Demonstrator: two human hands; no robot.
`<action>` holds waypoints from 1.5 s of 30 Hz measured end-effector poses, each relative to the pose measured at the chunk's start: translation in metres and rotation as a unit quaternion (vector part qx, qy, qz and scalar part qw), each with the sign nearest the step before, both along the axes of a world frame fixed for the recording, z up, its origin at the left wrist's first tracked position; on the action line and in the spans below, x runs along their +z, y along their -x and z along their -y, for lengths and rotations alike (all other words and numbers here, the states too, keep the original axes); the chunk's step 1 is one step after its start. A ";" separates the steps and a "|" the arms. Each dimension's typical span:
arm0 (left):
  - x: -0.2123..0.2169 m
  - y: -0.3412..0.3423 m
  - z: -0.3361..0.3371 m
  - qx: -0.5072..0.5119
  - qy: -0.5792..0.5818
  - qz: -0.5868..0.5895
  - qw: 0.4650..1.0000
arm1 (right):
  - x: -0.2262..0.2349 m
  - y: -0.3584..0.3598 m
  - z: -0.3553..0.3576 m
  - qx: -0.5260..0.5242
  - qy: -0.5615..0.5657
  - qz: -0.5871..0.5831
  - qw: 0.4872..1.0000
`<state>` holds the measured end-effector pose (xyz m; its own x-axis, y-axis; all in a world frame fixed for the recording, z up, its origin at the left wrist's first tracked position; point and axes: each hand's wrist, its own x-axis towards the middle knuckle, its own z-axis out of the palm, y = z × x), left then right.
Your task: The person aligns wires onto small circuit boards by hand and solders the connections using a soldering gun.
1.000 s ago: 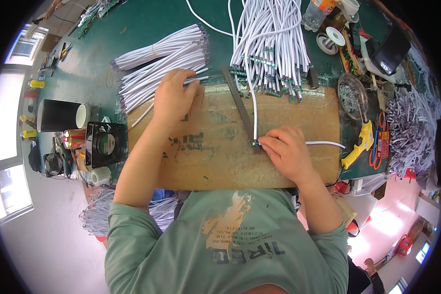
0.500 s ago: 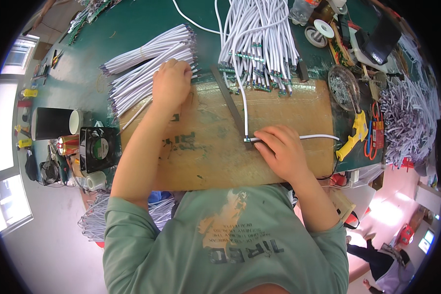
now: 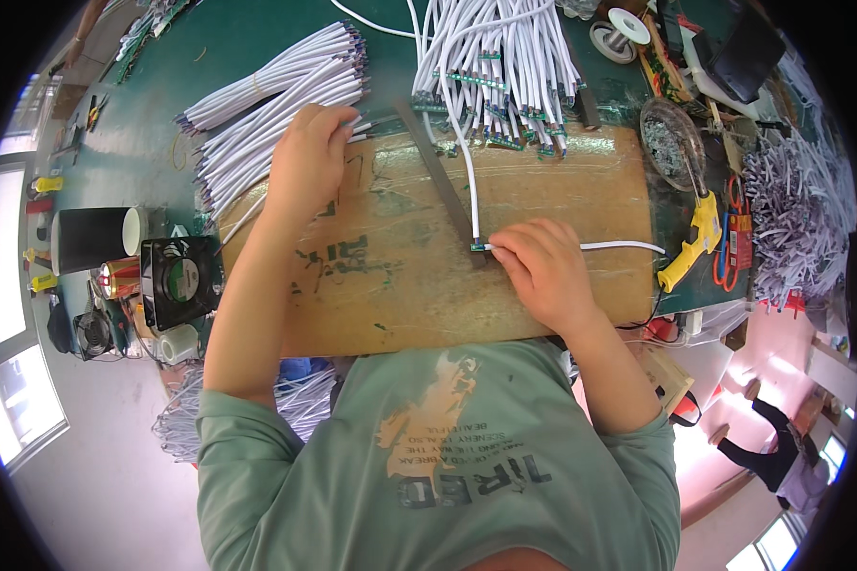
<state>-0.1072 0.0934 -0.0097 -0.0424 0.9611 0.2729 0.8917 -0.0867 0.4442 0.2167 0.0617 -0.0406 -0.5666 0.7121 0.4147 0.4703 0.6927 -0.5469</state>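
Observation:
My left hand (image 3: pixel 309 157) is at the right end of a bundle of short white cables (image 3: pixel 286 76). Its fingers are pressed together, and what they pinch among the cable ends is hidden. My right hand (image 3: pixel 546 276) is closed on a white cable (image 3: pixel 624 246), whose free length runs out to the right. By its fingertips, that cable's end meets a small green circuit board (image 3: pixel 478 246). Another white cable (image 3: pixel 471 186) comes down to the same board from a large hanging bundle (image 3: pixel 495 57). A dark metal bar (image 3: pixel 433 162) lies slanted just left of it.
Under my hands lies a brown board (image 3: pixel 390 295) on a green table (image 3: pixel 286 14). At the right are a yellow glue gun (image 3: pixel 703 243), red-handled scissors (image 3: pixel 733 257), a round dish (image 3: pixel 665 143) and a solder spool (image 3: pixel 628 27). A black fan (image 3: pixel 181 285) stands left. Another person (image 3: pixel 781 447) is at the lower right.
My left hand has drawn slightly left and lifted its wrist by the cable ends. My right hand keeps its grip at the circuit board. The whole view has shifted a little.

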 end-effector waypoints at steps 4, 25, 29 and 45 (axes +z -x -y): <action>0.018 -0.035 0.037 -0.022 0.040 0.056 0.997 | 0.003 -0.002 0.003 -0.002 0.035 0.008 0.999; 0.003 -0.108 0.095 -0.080 0.129 0.170 0.974 | 0.003 -0.002 0.006 0.018 0.020 -0.005 1.000; 0.005 -0.111 0.095 -0.080 0.123 0.169 0.974 | 0.003 -0.002 0.005 0.018 0.019 -0.006 1.000; 0.004 -0.116 0.094 -0.110 0.092 0.149 0.978 | 0.005 -0.001 0.005 0.028 -0.019 -0.006 0.999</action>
<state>0.0092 -0.0008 -0.0053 0.1192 0.9878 0.1004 0.6889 -0.1551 0.7080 0.2182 0.0567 -0.0358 -0.5994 0.6629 0.4488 0.4239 0.7384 -0.5245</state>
